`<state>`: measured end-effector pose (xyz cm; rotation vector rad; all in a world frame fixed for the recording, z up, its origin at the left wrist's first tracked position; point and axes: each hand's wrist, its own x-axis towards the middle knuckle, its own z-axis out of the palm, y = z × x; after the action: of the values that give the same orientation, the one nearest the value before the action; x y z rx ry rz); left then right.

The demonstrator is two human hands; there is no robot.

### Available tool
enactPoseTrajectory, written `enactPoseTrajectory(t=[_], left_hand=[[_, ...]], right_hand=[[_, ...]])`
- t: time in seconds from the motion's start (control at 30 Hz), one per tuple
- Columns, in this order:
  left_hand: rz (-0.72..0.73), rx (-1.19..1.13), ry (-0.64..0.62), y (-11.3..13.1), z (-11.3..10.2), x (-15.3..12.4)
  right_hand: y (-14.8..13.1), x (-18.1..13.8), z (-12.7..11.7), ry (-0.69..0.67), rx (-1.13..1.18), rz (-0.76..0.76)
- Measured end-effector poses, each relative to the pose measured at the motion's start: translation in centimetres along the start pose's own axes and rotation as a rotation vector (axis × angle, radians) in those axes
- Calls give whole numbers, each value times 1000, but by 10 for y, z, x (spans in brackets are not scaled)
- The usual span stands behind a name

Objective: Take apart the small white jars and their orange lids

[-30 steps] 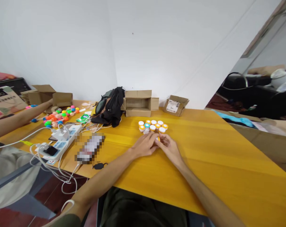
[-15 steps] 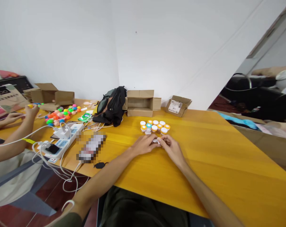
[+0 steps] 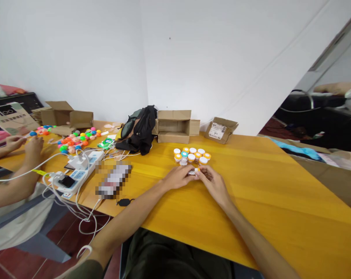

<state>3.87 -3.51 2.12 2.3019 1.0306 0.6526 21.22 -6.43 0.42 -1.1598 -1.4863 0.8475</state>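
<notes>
Small jar (image 3: 191, 173) looks turned a bit vs 0.5 s ago: orange lid edge (image 3: 197, 169) now shows. L hand (image 3: 177, 178) pinches clear end; jar sits btwn the 2 hands, long axis apparently L-R, other jars (image 3: 191, 157) just beyond; R hand (image 3: 215, 185) fingers grip lid end, abt equally near.

At least ten small lidded jars (image 3: 191, 157) in a cluster; one partly hidden jar (image 3: 197, 170) between the wearer's two hands (image 3: 214, 185); another person's two hands (image 3: 33, 149); three brown cardboard boxes (image 3: 174, 138); one power strip (image 3: 96, 157); one pixelated phone (image 3: 114, 181); coloured balls (image 3: 69, 140) too crowded to count
</notes>
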Motion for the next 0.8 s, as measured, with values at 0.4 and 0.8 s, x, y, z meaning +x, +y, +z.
enactPoseTrajectory(t=[0.4,0.8], left_hand=[[-8,-191,35,-11,0,2],[11,-479,67,-19,-1,4]], right_hand=[[1,4,0,-98,87,27],[3,10,-4,-144,204,112]])
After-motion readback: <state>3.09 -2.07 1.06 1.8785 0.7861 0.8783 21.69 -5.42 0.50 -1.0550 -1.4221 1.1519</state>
